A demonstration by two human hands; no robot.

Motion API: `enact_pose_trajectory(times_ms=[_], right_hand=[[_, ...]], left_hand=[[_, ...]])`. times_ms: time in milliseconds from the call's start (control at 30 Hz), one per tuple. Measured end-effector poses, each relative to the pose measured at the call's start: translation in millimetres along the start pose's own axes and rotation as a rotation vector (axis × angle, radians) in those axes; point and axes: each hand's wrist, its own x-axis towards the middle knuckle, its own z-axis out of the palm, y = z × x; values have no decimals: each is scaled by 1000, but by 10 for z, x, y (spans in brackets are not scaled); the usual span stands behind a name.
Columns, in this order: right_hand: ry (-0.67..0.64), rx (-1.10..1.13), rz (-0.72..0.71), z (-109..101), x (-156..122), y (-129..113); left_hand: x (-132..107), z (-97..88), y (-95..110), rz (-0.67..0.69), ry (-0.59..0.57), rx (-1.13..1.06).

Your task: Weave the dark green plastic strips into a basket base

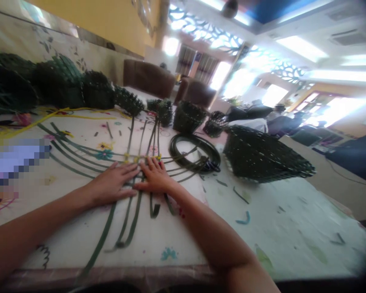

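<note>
One set of flat, dark green strips (137,211), crossed at the middle, lies on the white, flower-printed tabletop cover (70,240), its centre beneath both hands. Small yellow ties (126,158) sit at the crossing, just beyond the fingers. Left hand (114,184): palm down, fingers extended, laid over the strips; I see nothing clasped. Right hand (155,176): palm down, fingers spread, pressed beside it; whether either thumb pins a strip, I cannot tell from my feed. One dark green coil of strip (173,152), near the right hand. One large, dark green woven basket (256,154), tipped over, right of the coil. Loose yellow strips (42,122), far left.
</note>
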Motion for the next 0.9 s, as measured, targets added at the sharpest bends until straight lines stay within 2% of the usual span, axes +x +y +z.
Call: enact_pose_trajectory(times_ms=[300, 367, 467, 533, 567, 600, 667, 733, 767, 833, 900], right_hand=[[13, -57, 31, 76, 44, 18], [44, -75, 38, 112, 60, 23], [68, -105, 13, 136, 68, 18], [59, -115, 6, 128, 60, 7], [54, -116, 7, 119, 54, 1], [51, -115, 7, 109, 48, -5], [53, -109, 2, 93, 39, -14], [61, -107, 0, 88, 38, -18], [62, -108, 0, 89, 41, -18], [60, -111, 0, 97, 48, -14], [62, -106, -3, 106, 55, -7]], left_hand=[[0, -83, 103, -21, 35, -36], [-7, -105, 136, -8, 79, -65], [-112, -246, 174, 85, 247, -197], [-278, -432, 155, 140, 450, -330], [-384, -545, 113, 112, 584, -389], [-498, -665, 43, 45, 746, -409], [-713, -897, -194, -194, 1046, -444], [-855, -1094, -534, -515, 1194, -405], [-886, -1177, -722, -652, 1173, -339], [-870, -1310, -1079, -852, 904, -161], [-773, -1403, -1358, -886, 764, -119]])
